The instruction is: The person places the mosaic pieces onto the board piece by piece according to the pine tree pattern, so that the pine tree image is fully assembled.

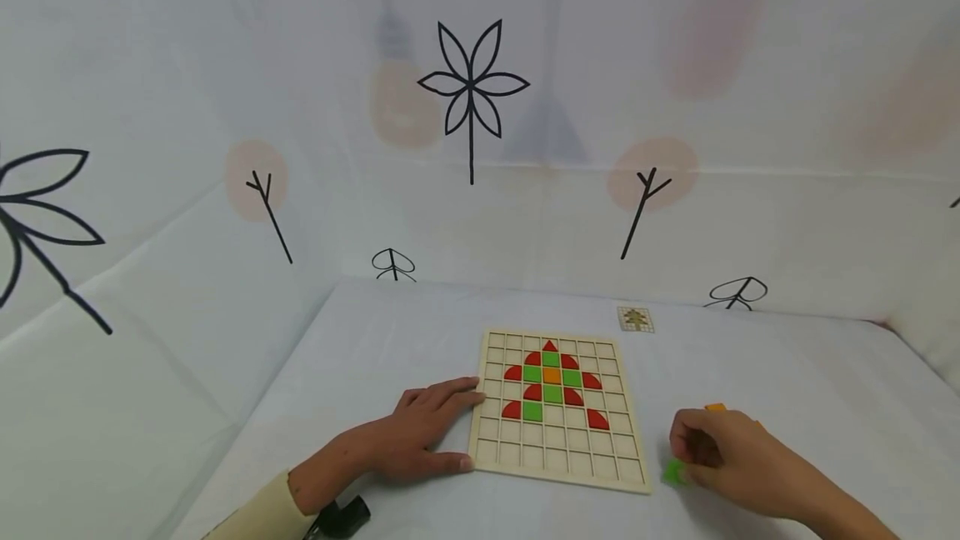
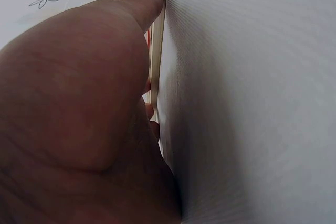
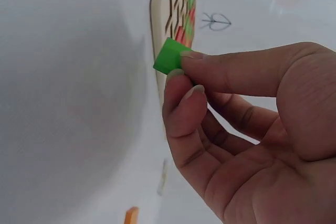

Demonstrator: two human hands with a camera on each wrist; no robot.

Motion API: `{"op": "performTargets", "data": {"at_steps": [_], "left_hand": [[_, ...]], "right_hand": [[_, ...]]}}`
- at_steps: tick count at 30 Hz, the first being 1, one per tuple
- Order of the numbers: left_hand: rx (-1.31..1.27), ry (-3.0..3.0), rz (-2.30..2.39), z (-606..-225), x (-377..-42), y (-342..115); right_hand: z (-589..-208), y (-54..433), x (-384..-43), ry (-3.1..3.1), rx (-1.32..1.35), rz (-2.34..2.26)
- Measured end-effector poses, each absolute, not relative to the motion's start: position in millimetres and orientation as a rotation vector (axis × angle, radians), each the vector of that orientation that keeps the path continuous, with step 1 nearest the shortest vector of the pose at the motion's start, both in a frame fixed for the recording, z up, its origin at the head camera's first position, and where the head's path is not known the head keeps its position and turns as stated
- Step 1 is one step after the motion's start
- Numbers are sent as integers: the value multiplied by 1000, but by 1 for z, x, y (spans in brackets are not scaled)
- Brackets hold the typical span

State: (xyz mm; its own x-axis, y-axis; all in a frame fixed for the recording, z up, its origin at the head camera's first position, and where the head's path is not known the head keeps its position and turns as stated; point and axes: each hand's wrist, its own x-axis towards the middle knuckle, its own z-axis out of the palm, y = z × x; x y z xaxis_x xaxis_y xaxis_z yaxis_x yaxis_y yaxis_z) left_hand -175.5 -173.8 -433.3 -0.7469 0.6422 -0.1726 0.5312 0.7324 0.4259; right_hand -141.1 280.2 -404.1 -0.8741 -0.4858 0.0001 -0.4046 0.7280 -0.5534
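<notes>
A light wooden grid board lies on the white cloth, with red quarter-round pieces, green squares, one orange square and a red triangle set in its cells. Along its left edge rests my left hand, fingers extended, fingertips and thumb tip at the rim. To the right of the board, my right hand pinches a green square block between thumb and fingertips; in the right wrist view the block overlaps the board's near edge. An orange piece shows just behind the right hand, partly hidden by it.
A small card with a tree pattern on a grid lies beyond the board's far right corner. White fabric walls with plant drawings rise behind and at the sides. A dark object sits by the left wrist.
</notes>
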Motion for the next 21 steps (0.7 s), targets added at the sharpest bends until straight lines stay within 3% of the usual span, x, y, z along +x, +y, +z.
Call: {"op": "performTargets", "data": {"at_steps": [21], "left_hand": [[917, 2621, 520, -435, -176, -175]], "right_hand": [[-389, 222, -178, 2620, -751, -1077]]}}
